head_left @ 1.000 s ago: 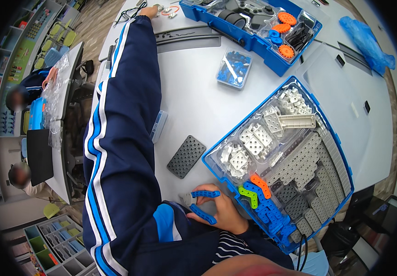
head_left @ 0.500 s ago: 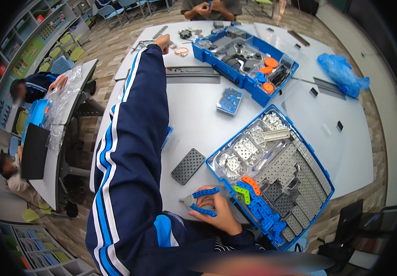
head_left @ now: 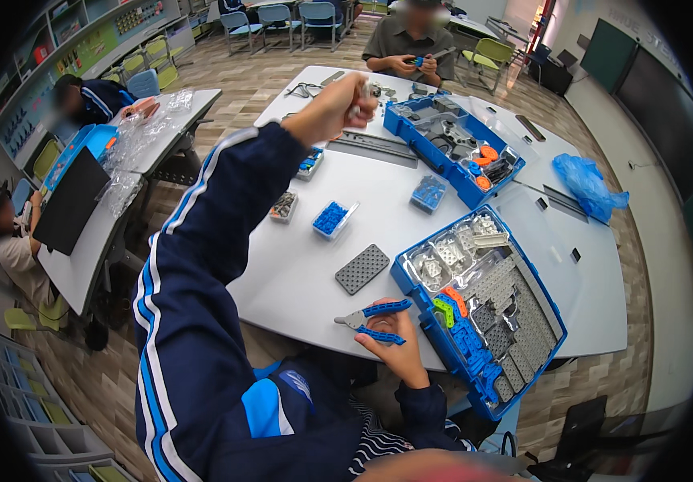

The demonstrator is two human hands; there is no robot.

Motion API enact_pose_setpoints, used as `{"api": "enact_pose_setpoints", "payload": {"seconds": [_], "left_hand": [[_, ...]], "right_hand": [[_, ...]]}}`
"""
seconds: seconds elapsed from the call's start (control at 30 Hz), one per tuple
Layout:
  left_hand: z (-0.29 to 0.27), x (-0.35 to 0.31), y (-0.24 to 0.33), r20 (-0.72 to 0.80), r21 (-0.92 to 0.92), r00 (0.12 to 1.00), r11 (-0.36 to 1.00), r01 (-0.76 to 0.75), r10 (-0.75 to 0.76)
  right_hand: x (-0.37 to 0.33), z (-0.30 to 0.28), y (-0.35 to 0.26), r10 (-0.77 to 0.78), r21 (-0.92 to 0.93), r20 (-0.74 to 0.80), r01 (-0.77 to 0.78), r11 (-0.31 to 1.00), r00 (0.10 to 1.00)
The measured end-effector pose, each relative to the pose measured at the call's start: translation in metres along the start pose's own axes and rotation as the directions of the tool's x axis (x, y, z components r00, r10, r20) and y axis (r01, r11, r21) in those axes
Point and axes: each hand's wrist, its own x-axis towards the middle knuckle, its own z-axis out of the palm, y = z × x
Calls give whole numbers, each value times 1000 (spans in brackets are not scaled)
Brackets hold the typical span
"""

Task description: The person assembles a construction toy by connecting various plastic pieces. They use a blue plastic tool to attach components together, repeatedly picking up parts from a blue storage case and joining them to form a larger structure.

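My right hand grips a pair of pliers with blue handles, spread apart, and a grey head at the near edge of the white table. A grey perforated plate lies just beyond the pliers. My left hand is raised over the far part of the table, fingers curled round something small and pale that I cannot make out. Below my left forearm stand a clear box of blue pins and a clear box of mixed small parts.
To the right, an open blue case holds grey, white and blue building pieces. Farther off are another blue case, a small box of blue parts and a blue plastic bag. A person sits across the table, handling something blue.
My left hand has come back from the table's far end and lifted, its fingers curled. Small boxes formerly behind my sleeve now show. My right hand still holds the pliers. The view has shifted.
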Motion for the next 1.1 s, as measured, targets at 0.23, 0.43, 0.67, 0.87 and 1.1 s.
{"api": "enact_pose_setpoints", "payload": {"seconds": [0.23,0.43,0.67,0.87,1.1], "left_hand": [[24,-129,-77,215,-599,977,792,121,14],[39,-161,-114,135,-630,984,776,-4,115],[50,-165,-123,75,-499,987,862,-86,142],[52,-165,-146,-62,-413,987,897,-159,147],[57,-166,-155,22,-658,997,752,-40,72]], "right_hand": [[3,12,-43,-402,24,-102,406,914,910],[16,19,-74,-510,-61,-366,526,848,779],[48,34,-74,-551,-187,-313,519,834,773],[52,39,-55,-647,-401,-240,533,745,724],[57,35,-52,-679,-515,-236,503,694,696]]}}
